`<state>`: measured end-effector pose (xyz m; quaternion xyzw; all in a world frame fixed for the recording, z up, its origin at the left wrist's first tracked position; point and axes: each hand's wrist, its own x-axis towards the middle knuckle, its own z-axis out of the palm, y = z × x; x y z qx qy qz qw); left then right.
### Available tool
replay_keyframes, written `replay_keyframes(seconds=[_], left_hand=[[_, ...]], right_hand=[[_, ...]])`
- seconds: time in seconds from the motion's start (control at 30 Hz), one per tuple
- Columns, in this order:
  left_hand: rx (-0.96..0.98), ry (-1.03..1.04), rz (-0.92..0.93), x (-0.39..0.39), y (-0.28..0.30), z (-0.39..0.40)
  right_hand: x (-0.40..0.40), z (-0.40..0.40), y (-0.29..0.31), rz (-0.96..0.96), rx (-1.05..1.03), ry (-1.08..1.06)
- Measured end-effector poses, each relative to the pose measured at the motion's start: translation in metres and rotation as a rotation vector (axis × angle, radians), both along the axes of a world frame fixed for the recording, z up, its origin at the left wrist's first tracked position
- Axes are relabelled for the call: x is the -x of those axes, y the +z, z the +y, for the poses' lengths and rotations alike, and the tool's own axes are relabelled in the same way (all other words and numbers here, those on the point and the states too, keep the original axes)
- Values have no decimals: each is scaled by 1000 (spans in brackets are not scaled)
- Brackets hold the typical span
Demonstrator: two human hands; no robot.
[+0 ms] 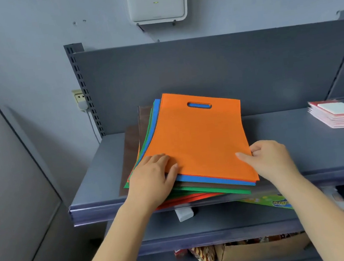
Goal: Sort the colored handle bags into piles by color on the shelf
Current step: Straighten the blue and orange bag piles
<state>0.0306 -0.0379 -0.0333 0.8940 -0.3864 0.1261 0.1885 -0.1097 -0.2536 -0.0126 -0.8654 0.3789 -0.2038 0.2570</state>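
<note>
While left hand [155, 175] presses orange bag [196, 140], right hand [272, 157] pinches its edge

A small shop or its stockroom: grey metal retail shelving [277, 145] with a slotted upright [84, 91] and price-strip edges, a stack of notepads [338, 115] on it, snack packets [204, 256] and a cardboard box [257, 250] on the lower shelves.
</note>
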Motion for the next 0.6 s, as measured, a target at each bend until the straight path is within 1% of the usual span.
replay_keyframes(seconds=[0.1,0.17,0.27,0.33,0.5,0.6], left_hand=[[38,-50,10,1,1,-1],[85,-51,55,0,4,0],[174,9,180,-9,8,4],[185,81,237,-18,7,8],[276,251,407,-41,7,12],[262,328,456,-54,12,14]], right_hand=[[0,-2,1,-55,51,-44],[0,-4,0,-81,78,-33],[6,-12,-3,-156,126,-44],[14,-21,-6,-247,122,-80],[27,-29,-19,-421,-5,-152],[27,-29,-24,-543,-121,-163]])
